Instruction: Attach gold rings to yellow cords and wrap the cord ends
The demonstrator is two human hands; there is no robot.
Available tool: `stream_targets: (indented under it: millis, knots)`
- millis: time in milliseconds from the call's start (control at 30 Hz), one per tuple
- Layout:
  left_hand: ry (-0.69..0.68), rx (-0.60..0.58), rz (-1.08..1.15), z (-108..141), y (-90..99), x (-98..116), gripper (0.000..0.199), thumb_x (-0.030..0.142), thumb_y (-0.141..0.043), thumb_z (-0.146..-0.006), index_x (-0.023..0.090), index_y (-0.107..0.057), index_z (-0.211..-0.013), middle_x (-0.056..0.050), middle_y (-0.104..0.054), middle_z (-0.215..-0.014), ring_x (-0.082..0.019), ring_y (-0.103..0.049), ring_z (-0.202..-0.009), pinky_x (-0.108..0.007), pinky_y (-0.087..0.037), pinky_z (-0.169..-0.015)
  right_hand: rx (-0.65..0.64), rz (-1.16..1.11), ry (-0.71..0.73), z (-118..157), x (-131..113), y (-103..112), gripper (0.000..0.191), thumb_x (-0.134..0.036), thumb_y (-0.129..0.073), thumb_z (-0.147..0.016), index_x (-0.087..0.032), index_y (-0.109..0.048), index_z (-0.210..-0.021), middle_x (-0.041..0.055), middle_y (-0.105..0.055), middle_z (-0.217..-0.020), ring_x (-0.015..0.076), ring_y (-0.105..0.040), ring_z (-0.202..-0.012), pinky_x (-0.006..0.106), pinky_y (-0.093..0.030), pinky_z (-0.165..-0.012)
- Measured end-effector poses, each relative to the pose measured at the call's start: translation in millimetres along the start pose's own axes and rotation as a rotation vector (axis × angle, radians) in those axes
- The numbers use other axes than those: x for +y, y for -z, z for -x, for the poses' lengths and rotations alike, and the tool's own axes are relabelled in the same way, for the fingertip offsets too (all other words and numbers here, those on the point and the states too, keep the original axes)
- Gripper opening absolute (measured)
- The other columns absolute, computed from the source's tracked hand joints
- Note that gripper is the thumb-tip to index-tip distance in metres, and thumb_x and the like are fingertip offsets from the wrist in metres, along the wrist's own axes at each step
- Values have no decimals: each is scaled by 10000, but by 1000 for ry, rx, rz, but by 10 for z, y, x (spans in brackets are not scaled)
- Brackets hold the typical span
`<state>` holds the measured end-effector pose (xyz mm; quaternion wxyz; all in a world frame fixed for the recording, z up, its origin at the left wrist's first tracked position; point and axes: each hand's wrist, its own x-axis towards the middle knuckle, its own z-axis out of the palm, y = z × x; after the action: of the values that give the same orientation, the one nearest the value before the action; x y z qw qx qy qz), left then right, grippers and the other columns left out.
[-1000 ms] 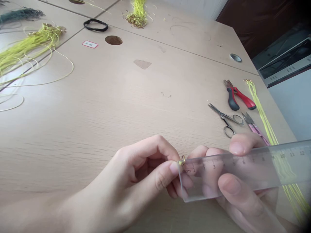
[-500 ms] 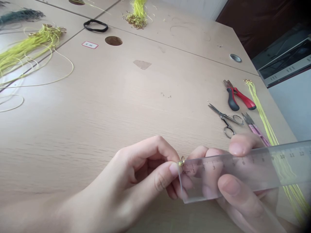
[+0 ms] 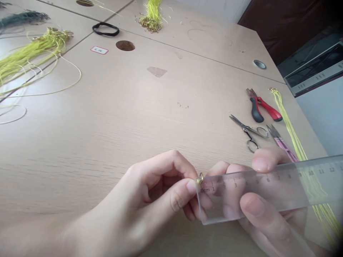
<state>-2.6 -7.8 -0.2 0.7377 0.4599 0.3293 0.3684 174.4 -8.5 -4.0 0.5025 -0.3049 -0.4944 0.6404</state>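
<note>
My left hand [image 3: 158, 192] pinches a small gold ring fitting [image 3: 200, 177] with a bit of yellow at its base, between thumb and forefinger. The fitting sits right at the zero end of a clear plastic ruler [image 3: 219, 205]. My right hand [image 3: 270, 207] grips that ruler, thumb on the near face and fingers behind it and over its top edge. Centimetre marks run from the left end toward the right. Whether any cord trails from the fitting is hidden by my hands.
Right of centre lie scissors [image 3: 245, 128], red and black pliers [image 3: 258, 105], pink thread snips [image 3: 281, 141] and a yellow cord bundle [image 3: 291, 128]. More yellow cords [image 3: 34, 51] lie far left, near a black band [image 3: 105, 29], a label [image 3: 99, 50] and a table hole [image 3: 125, 45].
Almost nothing differs. Both hands, the ruler and the gold fitting keep their places, with only a very slight shift of the ruler.
</note>
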Motion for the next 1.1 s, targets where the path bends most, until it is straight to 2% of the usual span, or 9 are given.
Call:
stream_targets:
  millis: [267,533,667,767,833,900,933,1000,1100]
  knots:
    - [2,19,5,-15,-23,9,135,206,-469,-916,184,-566,-824,27,-647,-735,-65,-607,-704,-128,-498,-662,27,-4,-3,4,2,-8,222,-240,-549,-846,-344,-404,-979,-27,-501,-535,180,-578,-629,239,-499,-448]
    - [7,19,10,-22,-24,-4,135,205,-473,-912,191,-574,-824,25,-646,-724,-70,-611,-694,-134,-498,-654,40,73,-29,-3,-8,3,216,-301,-548,-841,-371,-384,-963,-37,-490,-505,186,-575,-601,263,-502,-452]
    - [1,14,2,-16,-13,-1,136,209,-465,-918,188,-568,-831,26,-646,-730,-67,-613,-702,-132,-499,-665,52,37,-35,0,-11,-6,218,-287,-548,-843,-377,-394,-967,-41,-476,-496,192,-584,-619,282,-516,-482]
    - [-2,21,16,-11,-7,-2,140,212,-471,-917,178,-571,-825,26,-650,-733,-61,-613,-699,-123,-504,-660,40,11,-84,5,-80,32,194,-274,-564,-847,-362,-423,-948,-32,-521,-567,198,-612,-679,346,-547,-582]
    - [-7,39,39,-8,-7,2,140,195,-479,-914,167,-576,-818,29,-656,-745,-47,-612,-691,-102,-503,-651,19,22,-131,-14,-153,90,133,-284,-570,-851,-334,-462,-912,-11,-576,-683,213,-623,-809,392,-556,-678]
    - [-15,59,69,-11,-12,11,138,170,-482,-911,158,-576,-811,35,-659,-757,-30,-611,-678,-80,-499,-642,25,57,-162,-59,-221,162,58,-283,-560,-858,-294,-503,-858,5,-594,-785,212,-606,-905,373,-557,-711]
    - [-13,66,86,-15,-17,18,137,160,-483,-910,155,-575,-809,37,-659,-761,-25,-611,-671,-75,-499,-638,39,83,-179,-89,-247,198,46,-281,-540,-867,-272,-518,-828,7,-592,-796,199,-607,-886,341,-556,-690]
    - [-6,75,106,-26,-27,32,138,148,-482,-909,147,-571,-804,36,-658,-762,-24,-611,-664,-77,-504,-633,65,185,-251,-155,-277,265,133,-280,-498,-886,-228,-535,-770,3,-587,-754,156,-614,-732,272,-535,-608]
    - [-12,59,104,-35,-34,48,142,137,-473,-911,142,-568,-806,34,-651,-747,-24,-608,-658,-81,-505,-633,4,478,-460,-235,-290,332,188,-292,-459,-908,-195,-558,-781,-7,-594,-635,120,-592,-546,234,-492,-534]
